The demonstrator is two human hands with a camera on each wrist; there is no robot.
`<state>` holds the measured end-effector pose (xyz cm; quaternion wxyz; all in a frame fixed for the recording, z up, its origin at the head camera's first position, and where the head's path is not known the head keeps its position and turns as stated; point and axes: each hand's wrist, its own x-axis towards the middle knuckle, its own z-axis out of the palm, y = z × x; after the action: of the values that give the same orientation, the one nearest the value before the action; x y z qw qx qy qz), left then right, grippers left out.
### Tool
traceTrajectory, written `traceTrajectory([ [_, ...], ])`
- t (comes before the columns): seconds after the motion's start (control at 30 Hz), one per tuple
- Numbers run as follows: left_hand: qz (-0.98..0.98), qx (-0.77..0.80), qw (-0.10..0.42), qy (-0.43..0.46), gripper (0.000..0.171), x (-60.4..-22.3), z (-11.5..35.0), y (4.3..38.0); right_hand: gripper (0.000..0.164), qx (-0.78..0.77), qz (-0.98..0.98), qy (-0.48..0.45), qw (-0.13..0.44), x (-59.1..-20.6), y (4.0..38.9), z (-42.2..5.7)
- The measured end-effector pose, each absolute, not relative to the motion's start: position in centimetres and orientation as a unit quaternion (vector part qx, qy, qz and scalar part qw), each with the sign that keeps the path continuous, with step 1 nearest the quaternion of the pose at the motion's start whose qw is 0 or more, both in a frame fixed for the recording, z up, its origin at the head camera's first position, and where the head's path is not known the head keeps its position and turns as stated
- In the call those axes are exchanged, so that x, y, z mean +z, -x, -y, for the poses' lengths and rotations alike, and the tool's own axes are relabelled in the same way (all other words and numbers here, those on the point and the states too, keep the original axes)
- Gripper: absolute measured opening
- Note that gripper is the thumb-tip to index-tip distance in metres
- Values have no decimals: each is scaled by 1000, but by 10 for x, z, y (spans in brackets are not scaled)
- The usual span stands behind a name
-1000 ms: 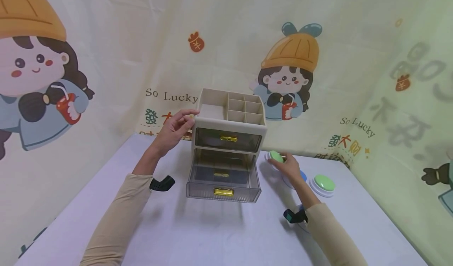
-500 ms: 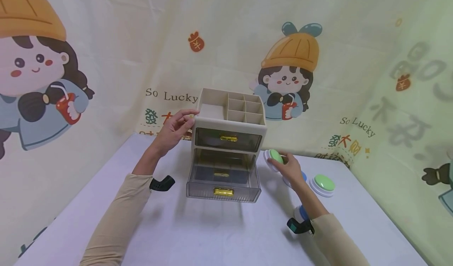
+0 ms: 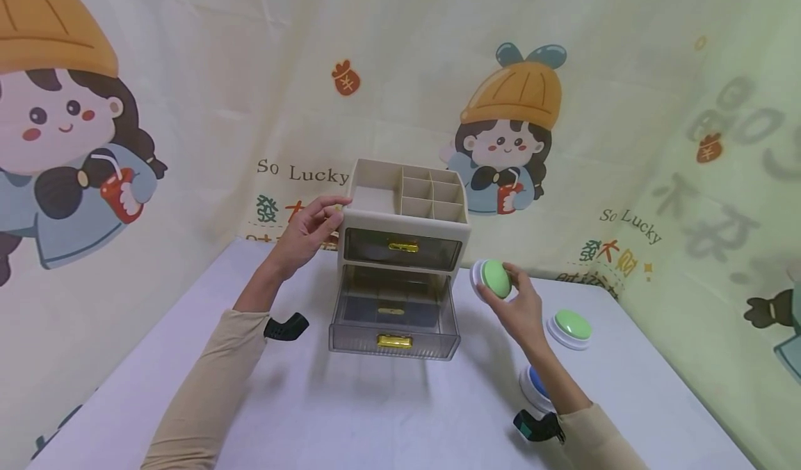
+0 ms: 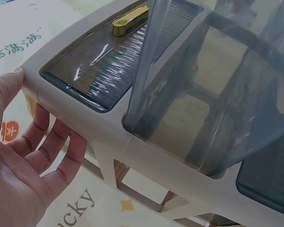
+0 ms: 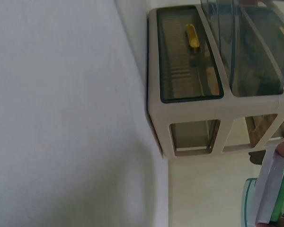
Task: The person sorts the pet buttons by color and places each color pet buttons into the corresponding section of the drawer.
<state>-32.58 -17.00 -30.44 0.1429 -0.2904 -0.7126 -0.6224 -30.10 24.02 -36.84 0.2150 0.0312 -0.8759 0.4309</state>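
A cream desktop drawer organizer [image 3: 405, 221] stands on the table, its middle clear drawer [image 3: 395, 343] pulled out and the drawer above it shut. My left hand [image 3: 303, 237] grips the organizer's upper left edge; in the left wrist view, the thumb [image 4: 12, 85] lies at the corner and bent fingers touch the side wall. My right hand [image 3: 521, 306] pinches a round push button [image 3: 496, 279] with a green dome and white base. It is raised and tilted, to the right of the organizer. In the right wrist view only the base and a green strip show at the edge.
Another green push button [image 3: 572, 324] lies on the table to the right. A blue push button [image 3: 537, 385] lies nearer, partly covered by my right forearm. Black wrist devices [image 3: 286, 326] sit at both cuffs. A printed cloth [image 3: 400, 25] hangs behind the table [image 3: 375, 421].
My right hand has lifted the green push button off the table and tilted it, its dome turning towards me. The left hand and the organizer have stayed put.
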Motion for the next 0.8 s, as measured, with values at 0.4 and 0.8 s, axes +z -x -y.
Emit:
traceTrajectory([
  [0.4,710,-625,140,294,37,-305,170,327,76,408,851,-93,319,-367,283,-234],
  [0.8,713,-622,144,290,37,-305,169,327,78,396,820,-155,383,-353,267,-224],
])
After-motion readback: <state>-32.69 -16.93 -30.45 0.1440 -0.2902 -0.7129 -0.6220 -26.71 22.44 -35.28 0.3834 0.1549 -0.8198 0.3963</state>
